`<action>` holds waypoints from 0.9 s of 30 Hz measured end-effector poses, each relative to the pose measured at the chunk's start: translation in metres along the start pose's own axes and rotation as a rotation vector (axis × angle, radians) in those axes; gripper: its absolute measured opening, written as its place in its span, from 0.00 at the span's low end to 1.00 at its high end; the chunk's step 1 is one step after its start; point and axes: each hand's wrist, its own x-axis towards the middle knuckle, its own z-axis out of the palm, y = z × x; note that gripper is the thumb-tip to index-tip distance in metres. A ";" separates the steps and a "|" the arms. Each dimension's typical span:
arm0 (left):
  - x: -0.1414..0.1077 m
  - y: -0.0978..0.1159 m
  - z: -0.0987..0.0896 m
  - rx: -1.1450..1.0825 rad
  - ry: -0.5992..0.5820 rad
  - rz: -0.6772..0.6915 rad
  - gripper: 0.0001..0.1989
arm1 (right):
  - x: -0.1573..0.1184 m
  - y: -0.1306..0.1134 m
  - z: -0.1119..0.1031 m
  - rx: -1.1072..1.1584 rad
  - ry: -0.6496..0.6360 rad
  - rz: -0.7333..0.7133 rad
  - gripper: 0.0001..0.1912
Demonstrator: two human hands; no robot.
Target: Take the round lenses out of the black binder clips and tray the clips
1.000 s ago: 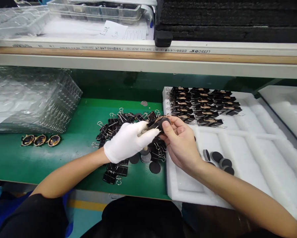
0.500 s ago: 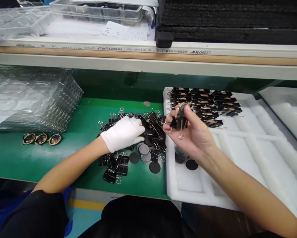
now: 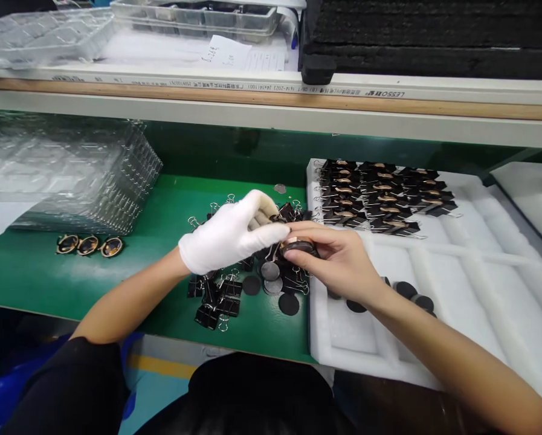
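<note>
My left hand (image 3: 238, 229), in a white glove, is above the pile of black binder clips (image 3: 228, 293). Its fingers are curled and its thumb reaches to my right fingertips; what it grips is hidden. My bare right hand (image 3: 341, 260) pinches a round dark piece with a gold-toned part (image 3: 300, 246) between thumb and fingers. The two hands meet over the right side of the pile. Beneath them lie grey discs (image 3: 271, 272) and black discs (image 3: 289, 304) on the green table.
To the right, a white foam tray (image 3: 474, 290) carries rows of clipped gold-toned pieces (image 3: 386, 198) and loose black discs (image 3: 405, 290). Three round gold-rimmed pieces (image 3: 88, 244) lie at left, before stacked clear plastic trays (image 3: 84, 175). A shelf edge (image 3: 252, 115) crosses above the table.
My right hand has moved left and down from over the foam tray with its piece. My left hand has lifted from the pile and met it. More black discs show in the tray.
</note>
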 end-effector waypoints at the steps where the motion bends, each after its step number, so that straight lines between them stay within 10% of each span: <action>1: 0.000 -0.001 0.003 -0.055 0.042 0.025 0.21 | 0.001 0.000 0.000 0.015 0.025 -0.002 0.04; 18: 0.006 -0.013 0.016 0.649 0.217 0.292 0.27 | 0.002 0.000 -0.005 0.087 0.096 -0.003 0.02; 27: 0.002 -0.024 0.019 0.857 0.224 0.506 0.29 | 0.015 -0.037 -0.064 -0.630 -0.107 -0.144 0.06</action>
